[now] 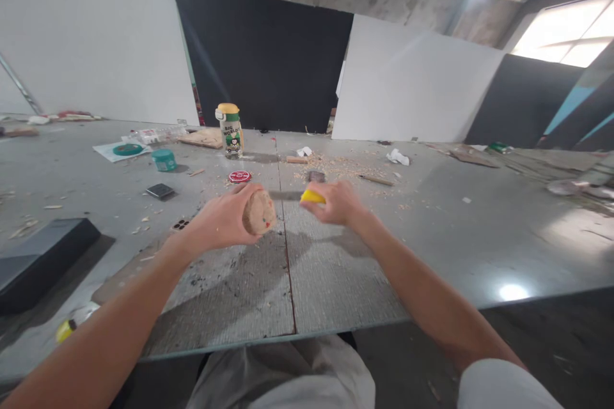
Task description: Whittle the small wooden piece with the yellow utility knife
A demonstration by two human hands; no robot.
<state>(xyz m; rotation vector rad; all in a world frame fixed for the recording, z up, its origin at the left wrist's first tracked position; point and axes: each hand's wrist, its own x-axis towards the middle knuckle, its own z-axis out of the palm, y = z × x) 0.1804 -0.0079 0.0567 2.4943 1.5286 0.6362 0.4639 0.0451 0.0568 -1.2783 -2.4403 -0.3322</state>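
My left hand (228,217) is wrapped round a short round wooden piece (261,212), its pale end face turned toward the right with small red and dark specks on it. Just across from it, my right hand (338,202) pinches a small yellow object (311,197); most of it is hidden by the fingers, so its kind does not show. Both hands are held above the table, apart from each other. A red round lid (240,177) lies beyond my left hand, and a small brownish clear item (316,176) lies behind my right.
A drink bottle with a yellow lid (231,131) stands at the back, near a teal jar (164,160). A dark box (45,259) sits at left. Wood shavings (340,166), a thin stick (377,179) and crumpled tissue (398,157) lie beyond my right hand. Tall panels (261,57) line the back.
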